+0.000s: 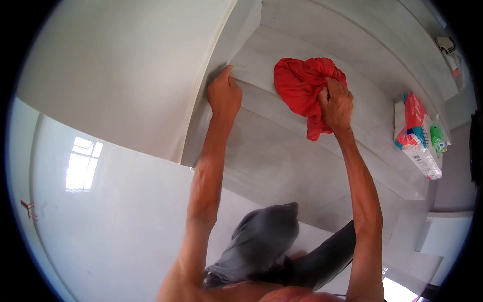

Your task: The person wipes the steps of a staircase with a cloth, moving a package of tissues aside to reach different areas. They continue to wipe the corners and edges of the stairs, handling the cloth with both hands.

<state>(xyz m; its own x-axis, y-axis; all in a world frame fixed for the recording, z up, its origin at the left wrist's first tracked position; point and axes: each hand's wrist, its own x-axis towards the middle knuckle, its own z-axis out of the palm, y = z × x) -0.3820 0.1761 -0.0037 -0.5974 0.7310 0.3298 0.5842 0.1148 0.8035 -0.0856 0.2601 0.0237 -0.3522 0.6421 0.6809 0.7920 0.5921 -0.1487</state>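
Note:
A bunched red cloth point(304, 85) lies on the pale grey shelf board point(256, 50). My right hand point(336, 105) is closed on the cloth's right side and presses it against the board; part of the fabric hangs past the board's front edge. At the board's left end, beside the upright side panel point(201, 116), my left hand point(225, 94) is closed at the shelf edge, one digit pointing up. Its other fingers are partly hidden.
Plastic-wrapped packs point(417, 133) with red, white and blue print stand at the shelf's right end, beside a green packet point(438, 138). Small items point(446, 45) sit on a higher shelf. A white panel point(126, 60) is at left. My legs point(266, 236) are below, over the glossy white floor point(126, 226).

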